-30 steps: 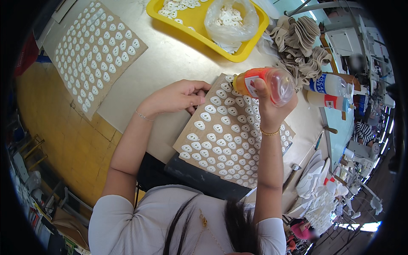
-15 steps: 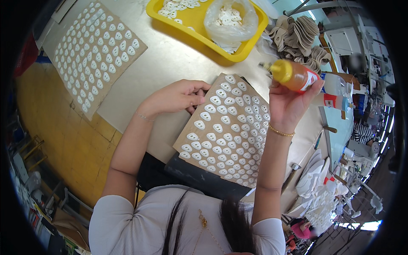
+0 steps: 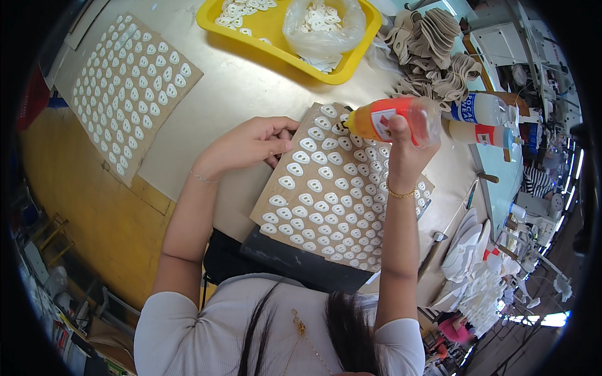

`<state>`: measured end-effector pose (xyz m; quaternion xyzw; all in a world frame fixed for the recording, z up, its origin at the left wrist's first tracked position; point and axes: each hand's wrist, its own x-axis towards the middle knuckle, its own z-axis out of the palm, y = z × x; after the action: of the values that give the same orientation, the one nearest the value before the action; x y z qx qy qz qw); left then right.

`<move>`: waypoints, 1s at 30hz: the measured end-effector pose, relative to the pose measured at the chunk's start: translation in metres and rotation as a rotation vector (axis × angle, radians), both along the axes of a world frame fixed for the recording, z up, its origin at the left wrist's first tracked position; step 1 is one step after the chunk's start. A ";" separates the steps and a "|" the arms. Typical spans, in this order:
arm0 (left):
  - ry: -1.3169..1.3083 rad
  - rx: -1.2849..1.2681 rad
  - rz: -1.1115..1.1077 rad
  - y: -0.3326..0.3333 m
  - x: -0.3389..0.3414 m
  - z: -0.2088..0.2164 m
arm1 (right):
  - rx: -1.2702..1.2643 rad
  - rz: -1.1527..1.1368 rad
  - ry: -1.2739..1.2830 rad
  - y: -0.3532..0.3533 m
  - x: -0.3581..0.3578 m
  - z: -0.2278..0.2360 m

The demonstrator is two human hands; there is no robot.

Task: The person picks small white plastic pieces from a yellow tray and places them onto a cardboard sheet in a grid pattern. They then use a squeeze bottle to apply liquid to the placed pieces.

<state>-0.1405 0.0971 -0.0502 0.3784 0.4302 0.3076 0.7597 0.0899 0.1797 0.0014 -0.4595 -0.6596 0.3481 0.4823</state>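
Observation:
A cardboard sheet, covered with rows of small white oval pieces with holes, lies slanted in front of me. My left hand is closed on its upper left edge, fingers curled at the rim. In my right hand is a squeeze bottle with a red label, amber contents and a yellow cap, its thumb across the body. Tilted sideways, the bottle points its dark nozzle left and down over the upper pieces. Whether the nozzle touches a piece, I cannot tell.
A dark slab lies under the sheet. A second sheet of white pieces is at far left. Behind stands a yellow tray with a plastic bag. Stacked beige pieces, a clear bottle and a hammer are at right.
My right hand has brought the bottle left and down, turning its nozzle over the sheet's upper part. The left hand stays on the sheet's edge. The whole view has shifted slightly.

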 end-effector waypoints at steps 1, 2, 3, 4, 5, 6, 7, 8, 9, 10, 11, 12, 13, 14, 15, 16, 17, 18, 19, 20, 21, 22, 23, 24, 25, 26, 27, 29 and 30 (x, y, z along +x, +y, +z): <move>-0.003 0.000 0.002 0.000 0.000 -0.001 | -0.007 0.019 -0.016 0.000 -0.003 0.002; -0.003 0.002 -0.002 0.000 0.000 -0.001 | -0.015 0.038 -0.032 -0.001 -0.005 0.003; -0.003 0.004 -0.005 -0.001 -0.001 -0.002 | 0.006 0.049 -0.054 0.000 -0.007 0.003; -0.003 0.006 -0.008 -0.001 -0.001 -0.003 | 0.027 0.061 -0.077 0.000 -0.008 0.003; -0.002 0.008 -0.011 0.000 -0.001 -0.003 | 0.048 0.073 -0.099 0.001 -0.010 0.003; -0.001 0.010 -0.014 0.000 -0.001 -0.002 | 0.072 0.075 -0.147 0.002 -0.010 0.003; 0.001 0.012 -0.016 0.000 -0.001 -0.002 | 0.095 0.077 -0.195 0.004 -0.010 0.004; 0.001 0.009 -0.016 0.000 -0.001 -0.002 | 0.119 0.079 -0.243 0.004 -0.010 0.005; 0.001 0.009 -0.016 0.000 -0.001 -0.003 | 0.099 0.070 -0.231 0.005 -0.010 0.006; 0.002 0.008 -0.016 0.000 -0.001 -0.003 | 0.080 0.062 -0.218 0.005 -0.010 0.008; 0.000 0.011 -0.018 -0.001 -0.001 -0.003 | 0.060 0.052 -0.206 0.006 -0.010 0.009; -0.003 0.015 -0.021 -0.001 -0.002 -0.004 | 0.082 0.045 -0.207 0.006 -0.008 0.009; -0.006 0.018 -0.023 -0.001 -0.002 -0.005 | 0.103 0.038 -0.209 0.006 -0.006 0.008; -0.009 0.018 -0.028 0.000 -0.002 -0.005 | 0.125 0.031 -0.210 0.006 -0.004 0.007; -0.011 0.017 -0.031 0.000 -0.002 -0.005 | 0.128 0.023 -0.209 0.006 -0.001 0.006; -0.014 0.016 -0.035 0.000 -0.002 -0.004 | 0.131 0.014 -0.207 0.006 0.002 0.004; -0.009 0.018 -0.032 0.000 -0.002 -0.004 | 0.134 0.006 -0.206 0.005 0.005 0.003; -0.004 0.020 -0.029 0.000 -0.002 -0.004 | 0.123 0.003 -0.192 0.004 0.007 0.002; 0.001 0.021 -0.027 0.000 -0.002 -0.004 | 0.113 0.000 -0.177 0.003 0.009 0.001; 0.003 0.020 -0.026 0.000 -0.002 -0.004 | 0.102 -0.003 -0.163 0.001 0.010 0.001; 0.005 0.019 -0.026 0.000 -0.002 -0.004 | 0.107 -0.005 -0.157 0.000 0.011 0.001; 0.006 0.018 -0.026 0.000 -0.002 -0.004 | 0.111 -0.006 -0.150 -0.002 0.011 0.002; 0.009 0.019 -0.024 0.000 -0.002 -0.004 | 0.116 -0.008 -0.144 -0.004 0.012 0.002; 0.013 0.021 -0.023 0.000 -0.002 -0.003 | 0.118 -0.007 -0.133 -0.005 0.013 0.001; 0.016 0.022 -0.021 0.000 -0.002 -0.003 | 0.120 -0.006 -0.121 -0.007 0.014 -0.001; 0.008 0.020 -0.020 0.000 -0.002 -0.003 | 0.122 -0.005 -0.110 -0.008 0.015 -0.002; -0.001 0.018 -0.020 0.001 -0.002 -0.003 | 0.123 -0.014 -0.102 -0.010 0.015 -0.003; -0.009 0.015 -0.019 0.001 -0.002 -0.003 | 0.125 -0.030 -0.085 -0.015 0.012 -0.004; -0.009 0.014 -0.018 0.000 -0.002 -0.003 | 0.112 -0.014 -0.079 -0.017 0.011 -0.005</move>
<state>-0.1423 0.0976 -0.0529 0.3862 0.4214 0.3056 0.7615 0.1012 0.1628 -0.0033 -0.4497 -0.6935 0.2887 0.4832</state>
